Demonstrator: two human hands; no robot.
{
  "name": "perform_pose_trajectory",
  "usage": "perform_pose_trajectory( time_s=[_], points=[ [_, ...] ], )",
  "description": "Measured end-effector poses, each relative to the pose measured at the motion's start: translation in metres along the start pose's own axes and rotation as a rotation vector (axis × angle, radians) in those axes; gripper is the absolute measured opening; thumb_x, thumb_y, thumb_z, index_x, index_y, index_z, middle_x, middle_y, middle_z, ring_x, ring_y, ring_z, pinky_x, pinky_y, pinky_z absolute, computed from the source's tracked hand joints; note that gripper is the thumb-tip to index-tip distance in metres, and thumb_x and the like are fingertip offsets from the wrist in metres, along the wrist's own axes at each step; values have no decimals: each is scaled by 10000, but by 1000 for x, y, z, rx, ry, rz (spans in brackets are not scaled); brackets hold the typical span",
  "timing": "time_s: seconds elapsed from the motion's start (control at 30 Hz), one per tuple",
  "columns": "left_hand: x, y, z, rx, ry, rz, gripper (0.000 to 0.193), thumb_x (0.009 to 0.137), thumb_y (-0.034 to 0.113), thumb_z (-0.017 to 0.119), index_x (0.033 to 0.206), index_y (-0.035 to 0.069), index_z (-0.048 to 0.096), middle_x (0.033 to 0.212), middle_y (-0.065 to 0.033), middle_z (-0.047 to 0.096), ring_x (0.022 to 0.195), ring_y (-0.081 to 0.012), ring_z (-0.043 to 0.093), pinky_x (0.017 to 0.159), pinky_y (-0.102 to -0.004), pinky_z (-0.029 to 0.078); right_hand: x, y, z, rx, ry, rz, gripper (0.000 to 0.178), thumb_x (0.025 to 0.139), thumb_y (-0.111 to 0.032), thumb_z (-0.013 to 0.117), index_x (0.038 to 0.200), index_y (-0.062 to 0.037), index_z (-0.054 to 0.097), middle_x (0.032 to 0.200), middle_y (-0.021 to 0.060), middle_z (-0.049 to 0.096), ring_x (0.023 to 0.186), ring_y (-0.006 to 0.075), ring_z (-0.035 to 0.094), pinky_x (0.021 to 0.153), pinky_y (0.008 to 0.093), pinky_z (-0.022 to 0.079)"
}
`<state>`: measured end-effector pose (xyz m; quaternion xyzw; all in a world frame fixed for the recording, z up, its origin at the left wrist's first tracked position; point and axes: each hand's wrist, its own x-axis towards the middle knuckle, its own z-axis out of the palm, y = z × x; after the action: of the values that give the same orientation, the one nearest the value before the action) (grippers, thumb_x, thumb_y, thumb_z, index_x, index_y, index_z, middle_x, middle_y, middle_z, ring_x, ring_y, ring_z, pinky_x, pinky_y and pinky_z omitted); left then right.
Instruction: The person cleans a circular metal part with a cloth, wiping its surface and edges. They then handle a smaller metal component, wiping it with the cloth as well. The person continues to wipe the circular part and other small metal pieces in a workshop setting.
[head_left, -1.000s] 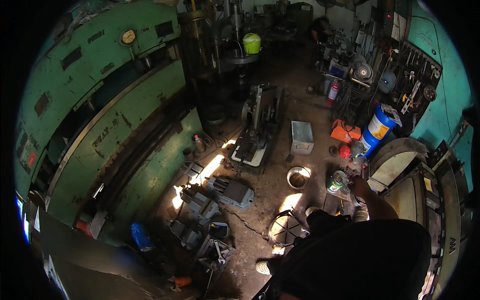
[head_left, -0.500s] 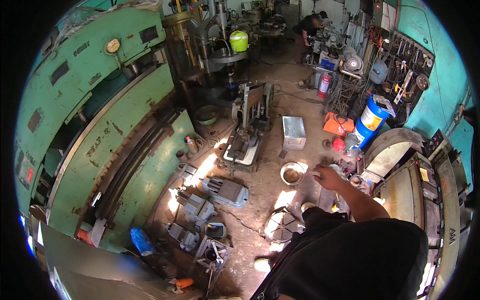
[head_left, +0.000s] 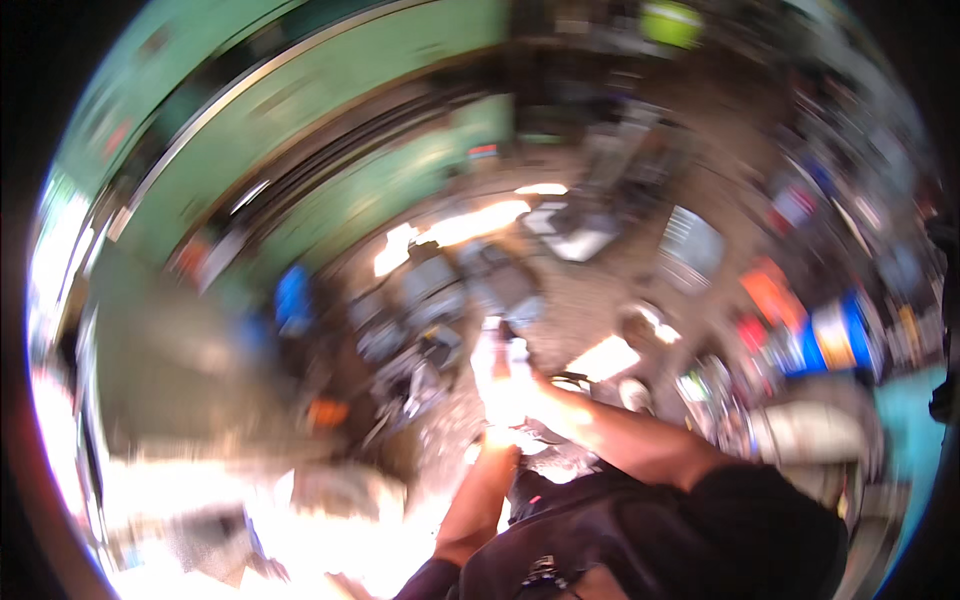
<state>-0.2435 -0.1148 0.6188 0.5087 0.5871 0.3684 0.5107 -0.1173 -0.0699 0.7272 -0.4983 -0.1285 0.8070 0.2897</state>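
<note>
Two hands point(head_left: 505, 392) are meeting in glare, too blurred to tell whether they're gripping anything or which is nearer; a grey metal block point(head_left: 507, 290) is lying beyond them at twelve o'clock, its length slanting ten-to-four

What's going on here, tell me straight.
A person's left hand and right hand are close together in bright light in a workshop. Glare and blur hide whether they grip anything. Just beyond the hands, a grey metal block sits on the floor. A metal box stands farther off to the right, and a large green machine lines the left side.
</note>
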Motion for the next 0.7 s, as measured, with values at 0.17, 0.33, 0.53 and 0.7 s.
perform_pose_trajectory(
  time_s=[0.17, 0.33, 0.53, 0.7],
  points=[
    [19, -34, 113, 124, 296, 30, 356, 957, 269, 529, 1224, 41, 588, 1275, -150, 568, 1161, -318, 555, 970, -410, 456, 3, 37, -72, 65, -290, -81, 624, 1041, -435, 415, 1515, -40, 321, 1547, 150, 338, 1439, 284, 296, 1172, 369, 225],
    [15, -5, 215, -96, 675, 292, 456, 990, 411, 503, 1246, 41, 576, 1295, -124, 587, 1172, -315, 558, 1009, -418, 432, -3, -11, -195, -673, -386, -323, 698, 1036, -503, 337, 1530, -16, 257, 1574, 198, 267, 1478, 322, 220, 1197, 393, 168],
    [16, 41, 298, -1411, 627, -201, 503, 1014, 453, 420, 1257, 47, 591, 1074, -97, 676, 1011, -235, 641, 936, -348, 493, -13, -75, -249, -1268, -146, -871, 741, 1020, -569, 283, 1499, -5, 315, 1579, 263, 223, 1462, 426, 224, 1191, 509, 162],
    [18, -61, 301, -481, 376, -26, 392, 996, 246, 472, 1324, 37, 523, 1264, -108, 598, 1147, -244, 573, 1009, -352, 447, 7, -6, -305, -1533, -461, -1003, 638, 1024, -438, 358, 1494, -7, 351, 1564, 263, 265, 1461, 439, 220, 1191, 518, 163]
  ],
)
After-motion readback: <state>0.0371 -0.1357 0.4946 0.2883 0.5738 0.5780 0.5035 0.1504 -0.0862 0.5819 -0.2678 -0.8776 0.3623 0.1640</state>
